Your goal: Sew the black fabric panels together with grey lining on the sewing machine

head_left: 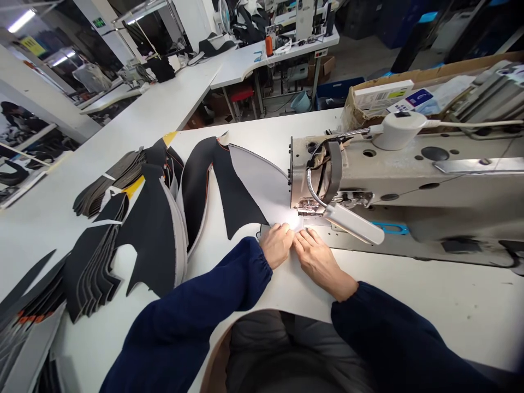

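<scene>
A fabric panel [262, 177], light grey with a black section, lies on the white table with its right end under the head of a sewing machine [301, 174]. My left hand [277, 244] is closed on the panel's near edge, just left of the lit needle area. Close beside it, my right hand [321, 261] has its fingers pressed together on the same edge, in front of the presser foot. The fingertips of both hands nearly meet. The fabric under them is mostly hidden, and the lamp's glare washes out the stitching spot.
Left of the panel lie stacks of cut black and grey pieces [153, 234], some bundled [94, 256]. A lamp [354, 222] hangs from the machine head. Behind the machine stands a cardboard box [352, 109] with packets. Another worktable [282, 52] is farther back.
</scene>
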Motion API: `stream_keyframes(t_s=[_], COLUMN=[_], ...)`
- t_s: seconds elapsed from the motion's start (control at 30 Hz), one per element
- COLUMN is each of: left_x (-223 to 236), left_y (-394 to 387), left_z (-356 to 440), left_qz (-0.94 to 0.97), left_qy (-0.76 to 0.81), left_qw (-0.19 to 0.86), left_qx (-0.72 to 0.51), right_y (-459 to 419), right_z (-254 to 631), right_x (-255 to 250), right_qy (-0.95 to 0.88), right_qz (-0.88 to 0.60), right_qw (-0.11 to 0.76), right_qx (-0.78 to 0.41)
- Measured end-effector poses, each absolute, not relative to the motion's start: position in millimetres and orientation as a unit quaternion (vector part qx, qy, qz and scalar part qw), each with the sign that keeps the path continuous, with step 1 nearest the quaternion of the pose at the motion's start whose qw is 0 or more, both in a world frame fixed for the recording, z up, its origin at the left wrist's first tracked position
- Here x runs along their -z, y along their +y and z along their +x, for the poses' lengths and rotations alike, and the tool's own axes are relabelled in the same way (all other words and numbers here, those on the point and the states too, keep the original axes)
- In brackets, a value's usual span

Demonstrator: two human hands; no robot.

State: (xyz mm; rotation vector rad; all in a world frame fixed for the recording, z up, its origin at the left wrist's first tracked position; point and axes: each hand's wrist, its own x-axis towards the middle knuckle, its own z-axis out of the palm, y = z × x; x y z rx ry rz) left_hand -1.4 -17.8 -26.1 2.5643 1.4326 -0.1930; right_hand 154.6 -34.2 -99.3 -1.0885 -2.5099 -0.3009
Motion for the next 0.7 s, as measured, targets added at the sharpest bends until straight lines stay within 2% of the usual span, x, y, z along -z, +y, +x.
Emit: stream_keyframes(t_s=[0.3, 0.7], left_x=[50, 57], left_y=[-6, -14], left_z=[2, 16], left_qz=[0.863, 0.864], left_qy=[0.497, 0.494], left_qw=[0.084, 0.082], left_qx=[-0.026, 0.046], right_y=[-21, -26], right_z=[164, 188], right_x=[109, 102], right_qy=[-0.886, -0.847], right_qz=[-0.401, -0.432], right_qw=[0.205, 0.305], right_qx=[0.112, 0.057])
